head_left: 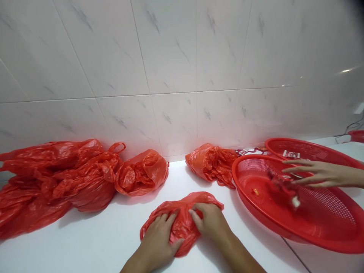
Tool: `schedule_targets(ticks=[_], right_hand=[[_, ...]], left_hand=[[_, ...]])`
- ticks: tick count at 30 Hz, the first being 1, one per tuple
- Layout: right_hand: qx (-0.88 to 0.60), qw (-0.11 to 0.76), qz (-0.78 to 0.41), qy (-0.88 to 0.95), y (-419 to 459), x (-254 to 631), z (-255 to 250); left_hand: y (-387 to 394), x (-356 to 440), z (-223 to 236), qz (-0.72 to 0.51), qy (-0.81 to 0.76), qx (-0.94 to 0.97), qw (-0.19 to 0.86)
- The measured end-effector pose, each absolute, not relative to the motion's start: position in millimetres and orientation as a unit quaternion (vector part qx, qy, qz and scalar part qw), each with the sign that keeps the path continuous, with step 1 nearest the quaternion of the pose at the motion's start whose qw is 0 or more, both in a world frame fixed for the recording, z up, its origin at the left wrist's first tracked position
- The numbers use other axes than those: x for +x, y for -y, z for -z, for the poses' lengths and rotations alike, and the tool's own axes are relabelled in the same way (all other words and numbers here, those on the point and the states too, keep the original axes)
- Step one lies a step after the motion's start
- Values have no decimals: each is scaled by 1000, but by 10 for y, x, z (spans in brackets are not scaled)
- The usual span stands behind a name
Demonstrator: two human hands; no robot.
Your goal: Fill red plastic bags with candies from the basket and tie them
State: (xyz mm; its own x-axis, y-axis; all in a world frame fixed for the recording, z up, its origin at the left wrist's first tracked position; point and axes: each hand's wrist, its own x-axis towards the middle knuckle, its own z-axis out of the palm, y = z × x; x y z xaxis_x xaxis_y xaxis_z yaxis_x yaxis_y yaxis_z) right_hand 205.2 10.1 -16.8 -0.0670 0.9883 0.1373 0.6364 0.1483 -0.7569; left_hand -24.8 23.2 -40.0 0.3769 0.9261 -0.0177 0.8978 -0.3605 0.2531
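A crumpled red plastic bag (184, 227) lies on the white tabletop in front of me, with both my hands on it. My left hand (160, 239) rests over its left side, fingers spread and pressing on the film, thumb apart near the front edge. On the right side, my right hand (210, 220) has its fingers curled and its thumb bent in, gripping the plastic. The fingertips of both hands are partly lost in the folds. What the bag contains, if anything, cannot be made out.
Several red plastic bags (85, 174) are heaped at the left; one bag (142, 172) and another bag (210, 163) sit near the tiled wall. At right, a co-worker's hand (321, 172) is over a red basket (247, 204) with blurred items. A second basket (307, 146) stands behind.
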Motion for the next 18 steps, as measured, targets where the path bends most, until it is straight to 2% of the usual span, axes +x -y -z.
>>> schedule_targets(ticks=[3, 10, 18], right_hand=[[-544, 320, -322, 706, -63, 2037, 172], [-575, 196, -369, 703, -75, 2208, 178], [-564, 163, -370, 720, -58, 2193, 228]], left_hand=[[-206, -232, 305, -39, -553, 822, 135], [-206, -303, 151, -45, -547, 815, 187], [-266, -564, 134, -73, -491, 829, 258]])
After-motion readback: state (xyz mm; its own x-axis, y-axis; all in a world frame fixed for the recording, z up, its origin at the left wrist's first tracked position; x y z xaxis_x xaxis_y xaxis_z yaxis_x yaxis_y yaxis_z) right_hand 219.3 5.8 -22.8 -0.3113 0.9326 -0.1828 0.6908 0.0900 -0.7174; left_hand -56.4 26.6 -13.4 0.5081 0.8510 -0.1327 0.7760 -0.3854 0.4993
